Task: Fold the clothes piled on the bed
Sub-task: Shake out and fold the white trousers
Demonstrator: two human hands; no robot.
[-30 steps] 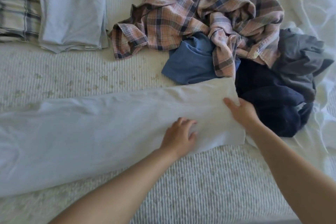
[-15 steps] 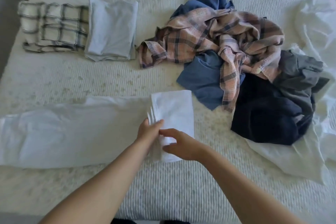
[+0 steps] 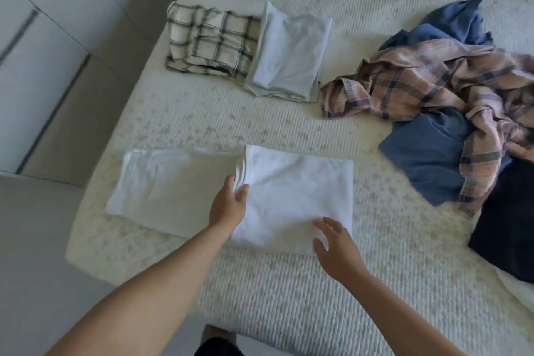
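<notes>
Head view: the white garment point(image 3: 231, 191) lies half-folded near the bed point(image 3: 289, 298) edge — the left hand point(image 3: 228, 205) pinches its stacked fold edge, the right hand point(image 3: 336, 246) hovers with fingers spread, holding nothing. A loosened pinch could let the layers slide apart — skewing the fold.

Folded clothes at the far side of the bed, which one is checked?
The cream checked cloth, with dark grid lines, lying nearest the bed's left edge. The other folded piece, the pale blue garment, lies against its right side and is plain.
</notes>
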